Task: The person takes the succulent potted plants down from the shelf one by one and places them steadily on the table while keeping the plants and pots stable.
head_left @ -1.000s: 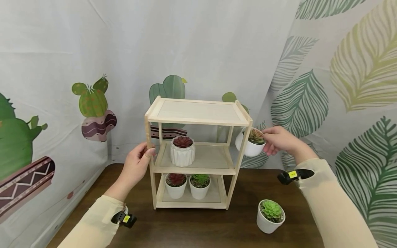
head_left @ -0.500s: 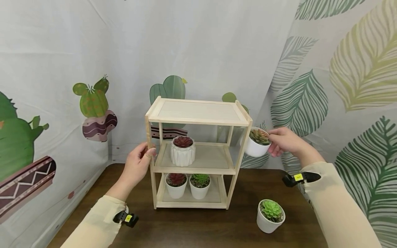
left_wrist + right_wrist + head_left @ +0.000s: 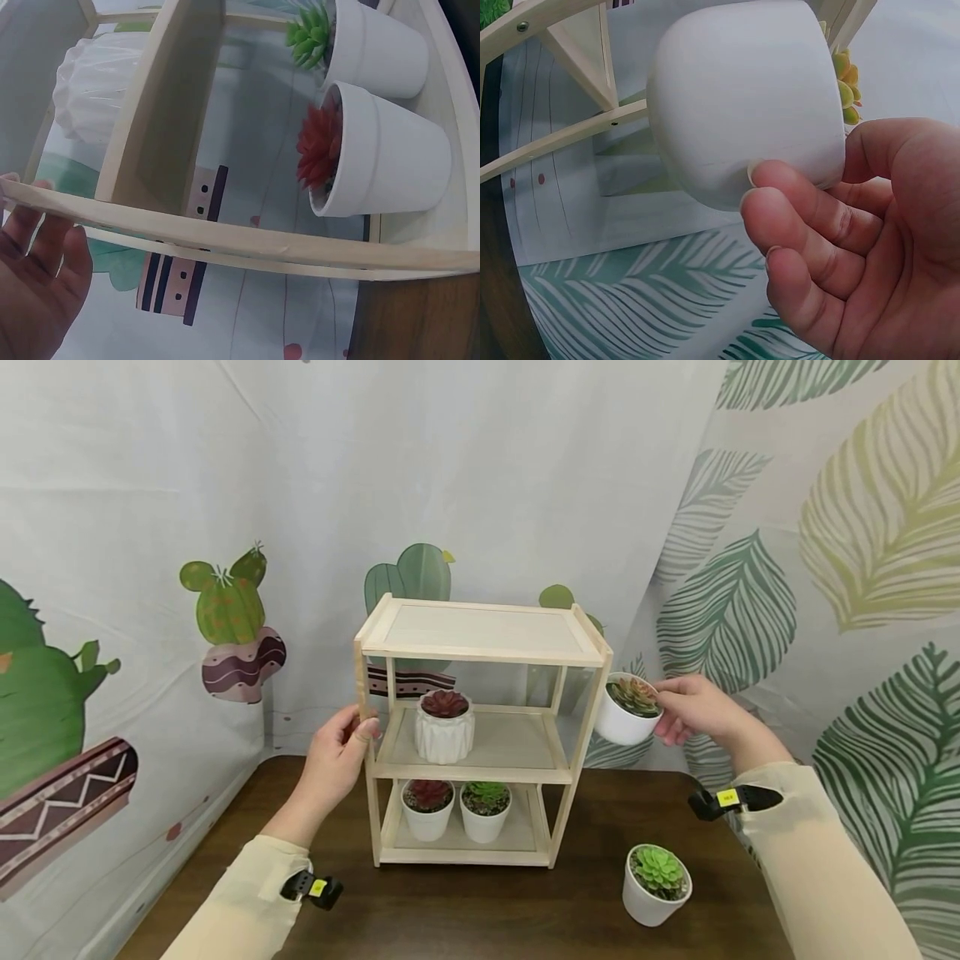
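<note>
- From my distant seat, I see the left hand (image 3: 333, 758) gripping the left front post (image 3: 362, 685) of the wooden rack (image 3: 480, 633).
- The right hand (image 3: 699, 710) pinches the round white pot (image 3: 624, 724) in the air, just beside the rack's right edge.
- The fluted pot (image 3: 444, 737) stands toward the middle shelf's (image 3: 517, 743) left edge.

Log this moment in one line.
left hand: grips wooden rack | right hand: holds white pot aloft beside it | green succulent: potted, on table

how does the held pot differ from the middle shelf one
The held pot is smooth, the shelf pot ribbed. The held pot's plant is green and orange, the shelf pot's dark red. The right hand holds the held pot; the shelf pot stands untouched. Both are white.
</note>
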The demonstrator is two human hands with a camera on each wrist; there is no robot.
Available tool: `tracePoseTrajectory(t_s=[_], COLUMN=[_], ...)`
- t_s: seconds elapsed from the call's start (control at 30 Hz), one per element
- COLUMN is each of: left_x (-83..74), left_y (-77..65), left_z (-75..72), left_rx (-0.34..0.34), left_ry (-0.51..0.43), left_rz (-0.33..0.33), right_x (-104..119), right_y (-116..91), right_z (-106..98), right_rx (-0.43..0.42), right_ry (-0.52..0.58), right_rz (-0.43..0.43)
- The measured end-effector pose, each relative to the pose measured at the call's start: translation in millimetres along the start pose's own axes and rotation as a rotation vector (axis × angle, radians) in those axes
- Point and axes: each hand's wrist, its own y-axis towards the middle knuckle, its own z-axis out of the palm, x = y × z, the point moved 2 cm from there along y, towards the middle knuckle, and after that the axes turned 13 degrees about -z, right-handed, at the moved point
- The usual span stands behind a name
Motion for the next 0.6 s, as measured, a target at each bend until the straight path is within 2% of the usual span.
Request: tracePoseTrajectory(t_s=[0.6], left_x=[2.5], left_y=[-0.5], left_z=[0.6], left_rx=[0.008], left_ry=[-0.02], left_rz=[-0.017], right_x=[-3.3], right_y=[-6.8], right_z=[2.2], right_rx=[-0.013], right_ry=[0.016], right_rz=[-0.005])
